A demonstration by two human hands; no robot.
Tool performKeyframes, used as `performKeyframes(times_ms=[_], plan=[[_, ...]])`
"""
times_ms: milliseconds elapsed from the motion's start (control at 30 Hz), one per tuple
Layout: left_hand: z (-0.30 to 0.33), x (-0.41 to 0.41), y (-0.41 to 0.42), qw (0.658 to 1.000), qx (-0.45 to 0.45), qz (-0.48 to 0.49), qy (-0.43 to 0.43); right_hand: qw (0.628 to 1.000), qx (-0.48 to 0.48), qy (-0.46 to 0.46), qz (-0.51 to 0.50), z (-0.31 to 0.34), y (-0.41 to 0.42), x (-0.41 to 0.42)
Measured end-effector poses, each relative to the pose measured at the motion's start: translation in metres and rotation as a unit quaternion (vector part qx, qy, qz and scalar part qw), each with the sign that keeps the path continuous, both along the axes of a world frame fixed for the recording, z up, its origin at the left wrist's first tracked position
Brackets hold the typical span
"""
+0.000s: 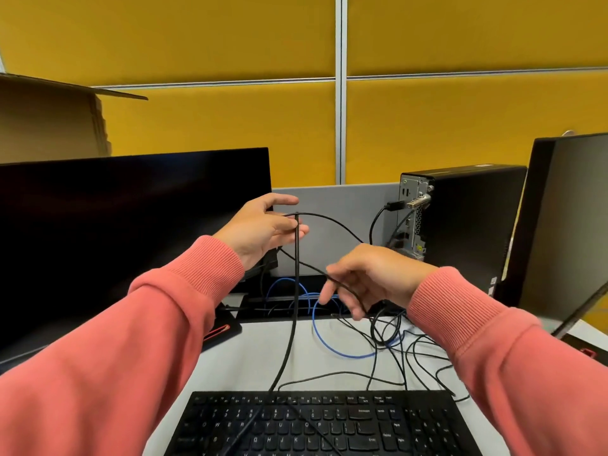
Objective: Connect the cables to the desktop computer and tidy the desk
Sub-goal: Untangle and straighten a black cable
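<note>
Partway through: some leads plugged in, the desk not yet tidy.

From my head camera, my left hand (263, 230) pinches a black cable (297, 258) held upright, while my right hand (368, 278) curls loosely around a thinner strand. The desktop computer (460, 212) at back right already has cables in its rear ports; loose black leads and a blue cable (329, 343) sprawl behind the keyboard (329, 426).

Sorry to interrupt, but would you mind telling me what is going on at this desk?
A person in pink sleeves is sorting cables. The left hand holds up a black cable that hangs down to the keyboard; the right hand grips another black strand. One plug is in the back of the desktop computer. A blue cable and more black ones lie tangled on the desk.
</note>
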State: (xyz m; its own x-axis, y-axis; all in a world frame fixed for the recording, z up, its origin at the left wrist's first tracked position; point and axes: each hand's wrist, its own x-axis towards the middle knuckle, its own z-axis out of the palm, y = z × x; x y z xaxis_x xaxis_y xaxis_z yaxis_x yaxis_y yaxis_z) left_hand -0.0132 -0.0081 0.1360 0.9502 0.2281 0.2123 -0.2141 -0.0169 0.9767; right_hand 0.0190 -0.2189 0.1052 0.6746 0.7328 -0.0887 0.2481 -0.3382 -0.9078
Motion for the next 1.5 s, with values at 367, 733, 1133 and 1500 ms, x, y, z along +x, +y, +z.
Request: performKeyframes(times_ms=[367,733,1133,1500], plan=[[0.004,-0.001,-0.008,1.000,0.011,0.004,-0.005,0.922,-0.005,-0.346,-0.174,0.014,0.030,0.038],[0.044,0.007,0.014,0.962,0.248,0.070,0.095,0.940,-0.018,-0.340,-0.021,0.003,0.007,0.032],[0.066,0.029,-0.020,0.993,-0.032,0.067,-0.090,0.838,-0.274,-0.472,0.007,-0.025,0.012,0.017],[0.085,0.018,-0.040,0.982,-0.093,-0.050,-0.157,0.991,-0.006,-0.127,0.044,-0.027,0.025,0.017]])
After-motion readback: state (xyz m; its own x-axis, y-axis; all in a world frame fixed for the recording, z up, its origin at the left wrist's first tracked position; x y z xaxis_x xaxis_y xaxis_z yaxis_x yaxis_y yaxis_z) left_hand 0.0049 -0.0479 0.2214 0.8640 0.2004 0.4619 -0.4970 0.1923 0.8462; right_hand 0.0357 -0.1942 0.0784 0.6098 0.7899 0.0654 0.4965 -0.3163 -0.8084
